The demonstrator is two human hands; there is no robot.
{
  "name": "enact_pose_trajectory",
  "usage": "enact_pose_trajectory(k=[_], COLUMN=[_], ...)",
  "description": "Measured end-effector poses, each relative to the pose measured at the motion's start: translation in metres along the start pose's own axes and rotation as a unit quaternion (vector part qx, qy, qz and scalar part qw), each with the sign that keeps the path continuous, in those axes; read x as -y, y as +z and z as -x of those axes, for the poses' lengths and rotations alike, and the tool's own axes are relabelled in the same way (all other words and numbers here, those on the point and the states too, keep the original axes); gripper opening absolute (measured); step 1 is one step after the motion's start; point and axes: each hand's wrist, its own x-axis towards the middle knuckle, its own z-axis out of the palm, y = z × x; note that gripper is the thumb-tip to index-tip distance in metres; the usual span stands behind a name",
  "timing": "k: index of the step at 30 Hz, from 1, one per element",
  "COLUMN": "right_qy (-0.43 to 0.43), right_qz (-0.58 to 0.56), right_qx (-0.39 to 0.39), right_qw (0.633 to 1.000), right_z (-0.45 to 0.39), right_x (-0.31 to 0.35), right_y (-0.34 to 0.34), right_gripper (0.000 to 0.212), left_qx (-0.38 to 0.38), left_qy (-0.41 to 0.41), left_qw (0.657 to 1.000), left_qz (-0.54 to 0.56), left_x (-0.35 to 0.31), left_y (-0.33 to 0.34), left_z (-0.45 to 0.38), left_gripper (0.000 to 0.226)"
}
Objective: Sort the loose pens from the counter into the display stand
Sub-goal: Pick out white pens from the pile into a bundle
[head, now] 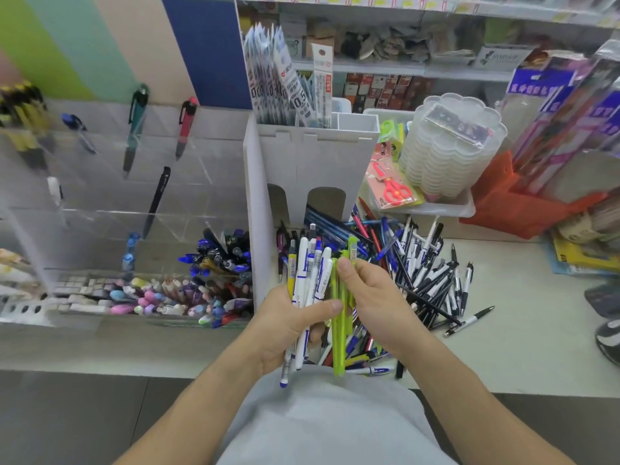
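Your left hand (pixel 285 325) is closed around a bundle of white pens (pixel 310 280), with the thumb laid across the front of the barrels. The bundle stands nearly upright: caps and clips rise above your fingers, tips hang below your palm toward your body.

Your right hand (pixel 375 303) pinches the green pens (pixel 339 327) near their upper end, thumb and fingertips curled on the barrels. These pens lie just right of the white bundle, touching it, with their long axis parallel to it. Their lower ends extend well below both hands.

The loose pen pile (pixel 426 273) lies on the counter (pixel 523 317) behind and to the right of your right fingers, in no common direction.

The display stand (pixel 134 203) lies to the left of and beyond your left fingers. Its clear tiers step up away from you, and the front bins already hold pens. A white divider panel (pixel 256 209) stands between your hands and the stand.

Judgement: the left hand is nearer the stand, but it is loaded. The right hand holds the separated colour group. The next placement therefore calls for a leftward carry across the divider, keeping the barrels upright so they drop tip-down into a bin. Which bin takes the green pens cannot be determined.
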Motion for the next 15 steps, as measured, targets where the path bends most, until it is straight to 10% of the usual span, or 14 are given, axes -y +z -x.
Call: enact_pose_trajectory(k=[15], right_qy=[-0.048], right_qz=[0.171], right_qx=[0.113], right_qw=[0.978], right_z=[-0.007], right_x=[0.025], right_y=[0.000], right_gripper=[0.034], left_qx=[-0.079], left_qy=[0.048], left_qw=[0.996], left_qz=[0.011], left_x=[-0.005], left_y=[-0.013], left_z=[0.015], left_gripper=[0.011])
